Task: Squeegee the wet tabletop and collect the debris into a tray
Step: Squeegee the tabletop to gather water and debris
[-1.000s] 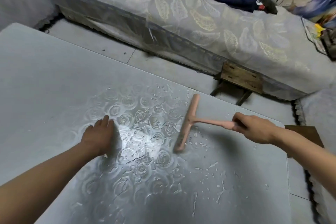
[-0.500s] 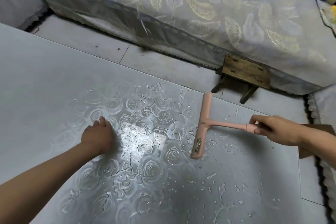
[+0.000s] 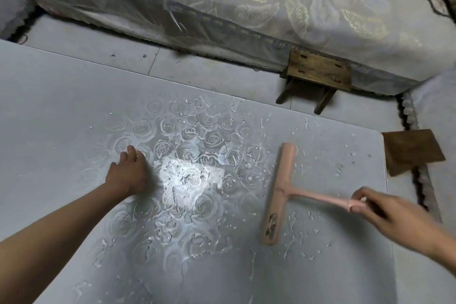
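A grey tabletop (image 3: 61, 106) is filling most of the view from above, and its middle is glistening with thin water (image 3: 170, 227) in streaks, beads and small puddles. A pattern of roses is showing through the wet area, and a bright patch of light (image 3: 187, 180) is reflecting off it.

The left hand (image 3: 128, 175) is resting palm-down on the wet surface left of centre, beside the bright patch. Its fingers are pointing away from the person and it is holding nothing.

A pink T-shaped squeegee (image 3: 281, 190) is lying on the right part of the tabletop. Its long blade bar is running from far to near, tilted slightly, and dark specks are sticking to its near end. Its handle is stretching out to the right. The right hand (image 3: 389, 215), blurred by motion, is pinching the end of that handle between thumb and fingertips.

Scattered drops are sitting on the table around the blade.

Beyond the far edge of the table, a pale tiled floor (image 3: 98, 42) is showing. A low wooden stool (image 3: 318, 69) is standing on it against a bed draped in sheer cloth with a leaf pattern (image 3: 271, 7). A brown wooden board (image 3: 412, 150) is sticking out just past the table's right corner.
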